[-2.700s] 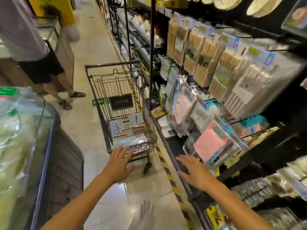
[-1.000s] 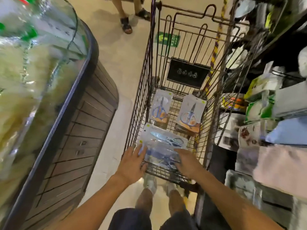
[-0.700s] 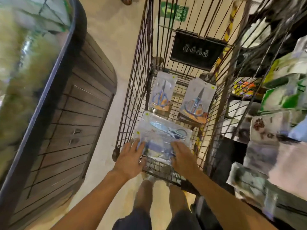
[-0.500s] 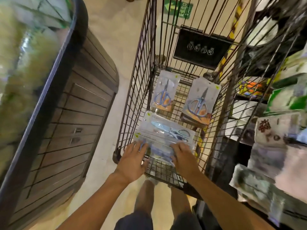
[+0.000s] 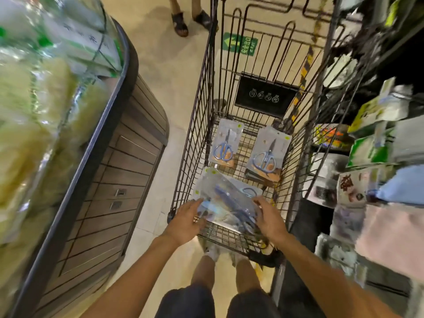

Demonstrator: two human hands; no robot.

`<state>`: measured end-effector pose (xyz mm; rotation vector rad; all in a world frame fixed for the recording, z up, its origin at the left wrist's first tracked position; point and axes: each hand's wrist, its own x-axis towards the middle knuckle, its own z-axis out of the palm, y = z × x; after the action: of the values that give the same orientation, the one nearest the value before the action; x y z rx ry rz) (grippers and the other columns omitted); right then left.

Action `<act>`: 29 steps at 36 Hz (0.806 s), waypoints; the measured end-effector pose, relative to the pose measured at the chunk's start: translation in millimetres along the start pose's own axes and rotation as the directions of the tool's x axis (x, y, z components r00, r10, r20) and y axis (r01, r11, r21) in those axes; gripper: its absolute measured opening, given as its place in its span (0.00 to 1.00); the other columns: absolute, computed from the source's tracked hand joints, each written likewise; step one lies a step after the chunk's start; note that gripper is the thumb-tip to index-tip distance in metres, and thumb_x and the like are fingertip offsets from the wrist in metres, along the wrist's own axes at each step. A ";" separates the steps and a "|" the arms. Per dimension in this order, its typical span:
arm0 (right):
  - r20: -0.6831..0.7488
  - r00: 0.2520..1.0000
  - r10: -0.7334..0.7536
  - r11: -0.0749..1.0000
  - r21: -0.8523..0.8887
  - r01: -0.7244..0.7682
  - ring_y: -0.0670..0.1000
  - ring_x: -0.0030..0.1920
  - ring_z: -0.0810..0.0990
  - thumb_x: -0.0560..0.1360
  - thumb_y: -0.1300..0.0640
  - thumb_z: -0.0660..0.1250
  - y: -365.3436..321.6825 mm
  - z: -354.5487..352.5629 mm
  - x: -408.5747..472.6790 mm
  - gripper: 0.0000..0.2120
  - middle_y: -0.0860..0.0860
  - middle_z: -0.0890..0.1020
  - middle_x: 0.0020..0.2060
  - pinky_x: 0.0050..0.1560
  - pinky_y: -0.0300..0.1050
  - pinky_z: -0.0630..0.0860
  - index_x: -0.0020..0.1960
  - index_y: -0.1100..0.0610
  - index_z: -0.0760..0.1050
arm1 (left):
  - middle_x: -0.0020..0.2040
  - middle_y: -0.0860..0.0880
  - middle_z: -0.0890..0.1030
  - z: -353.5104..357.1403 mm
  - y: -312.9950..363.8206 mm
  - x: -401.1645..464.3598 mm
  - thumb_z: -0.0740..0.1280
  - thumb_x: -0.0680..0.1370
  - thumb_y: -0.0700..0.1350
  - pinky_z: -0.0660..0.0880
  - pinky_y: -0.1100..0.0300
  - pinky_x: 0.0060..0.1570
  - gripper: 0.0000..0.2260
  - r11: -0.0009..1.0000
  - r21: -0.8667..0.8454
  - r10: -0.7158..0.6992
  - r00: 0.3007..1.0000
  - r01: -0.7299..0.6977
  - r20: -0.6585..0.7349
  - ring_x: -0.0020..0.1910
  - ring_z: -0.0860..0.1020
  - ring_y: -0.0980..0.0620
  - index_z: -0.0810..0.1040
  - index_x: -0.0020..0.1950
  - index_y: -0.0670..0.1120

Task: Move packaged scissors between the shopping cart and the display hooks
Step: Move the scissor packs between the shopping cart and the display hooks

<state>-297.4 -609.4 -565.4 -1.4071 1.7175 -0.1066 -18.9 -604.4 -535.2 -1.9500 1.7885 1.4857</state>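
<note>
Hands hold a stack of clear plastic scissor packages at the near end of the black wire shopping cart: left hand grips its left edge, right hand its right edge. Two more carded blue-handled scissors lie farther on the cart floor.

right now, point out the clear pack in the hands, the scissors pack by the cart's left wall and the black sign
clear pack (image 5: pixel 226 203): head view, middle of the clear front
left scissors pack (image 5: pixel 226 145): head view, blue handles
black sign (image 5: pixel 263 96): head view, its white icons
</note>
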 end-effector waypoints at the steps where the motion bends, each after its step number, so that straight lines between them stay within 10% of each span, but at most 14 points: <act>1: -0.029 1.000 -0.002 0.999 0.052 0.003 0.54 0.48 0.82 0.83 0.58 0.60 -6.4 -10.8 -6.8 0.10 0.50 0.81 0.50 0.48 0.52 0.80 0.62 0.50 0.74 | 0.75 0.44 0.68 -5.2 7.2 -3.9 0.64 0.79 0.56 0.63 0.49 0.74 0.30 0.999 -0.046 -0.005 1.000 0.005 -0.007 0.75 0.65 0.45 0.63 0.79 0.47; 6: -0.086 0.996 -0.003 0.976 0.218 0.022 0.52 0.37 0.79 0.84 0.59 0.59 -37.2 -54.6 -28.9 0.07 0.55 0.82 0.47 0.40 0.50 0.76 0.58 0.49 0.71 | 0.72 0.48 0.71 -28.9 44.7 -21.3 0.67 0.81 0.41 0.69 0.61 0.67 0.26 0.943 -0.330 -0.040 0.999 0.037 -0.002 0.71 0.71 0.47 0.63 0.78 0.47; 11: -0.089 0.996 -0.020 0.930 0.363 0.051 0.40 0.53 0.76 0.84 0.63 0.59 -75.7 -77.1 -41.0 0.10 0.48 0.77 0.57 0.46 0.24 0.72 0.60 0.50 0.71 | 0.71 0.45 0.72 -48.6 77.5 -31.9 0.71 0.77 0.52 0.71 0.47 0.70 0.32 0.826 -0.564 -0.010 1.000 0.007 -0.001 0.68 0.74 0.45 0.60 0.76 0.56; 14: -0.073 0.997 -0.023 0.892 0.449 0.053 0.44 0.63 0.76 0.84 0.61 0.60 -94.2 -81.3 -43.9 0.12 0.45 0.77 0.60 0.58 0.36 0.74 0.63 0.47 0.72 | 0.71 0.45 0.73 -55.9 87.8 -34.6 0.70 0.79 0.48 0.71 0.44 0.70 0.29 0.731 -0.680 0.010 0.998 -0.049 -0.060 0.68 0.75 0.47 0.59 0.75 0.60; 22: -0.012 1.000 -0.024 0.803 0.595 0.027 0.43 0.50 0.83 0.83 0.61 0.61 -130.4 -82.7 -44.4 0.12 0.50 0.82 0.57 0.42 0.33 0.80 0.65 0.55 0.73 | 0.64 0.46 0.81 -79.9 107.2 -55.0 0.64 0.81 0.33 0.81 0.60 0.42 0.32 0.520 -0.828 0.073 0.977 -0.208 -0.200 0.56 0.84 0.51 0.59 0.75 0.63; 29: 0.058 0.995 -0.077 0.864 0.501 0.038 0.46 0.55 0.81 0.82 0.52 0.64 -130.5 -71.3 -36.3 0.12 0.46 0.81 0.54 0.47 0.34 0.78 0.65 0.48 0.74 | 0.66 0.45 0.80 -89.4 88.4 -52.5 0.62 0.81 0.31 0.80 0.41 0.56 0.32 0.566 -0.787 0.041 0.962 -0.244 -0.269 0.61 0.82 0.44 0.63 0.75 0.63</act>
<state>-248.4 -657.1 -428.4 -1.0551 1.4450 -0.4925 -30.9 -651.8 -408.0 -2.4522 1.4464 2.6091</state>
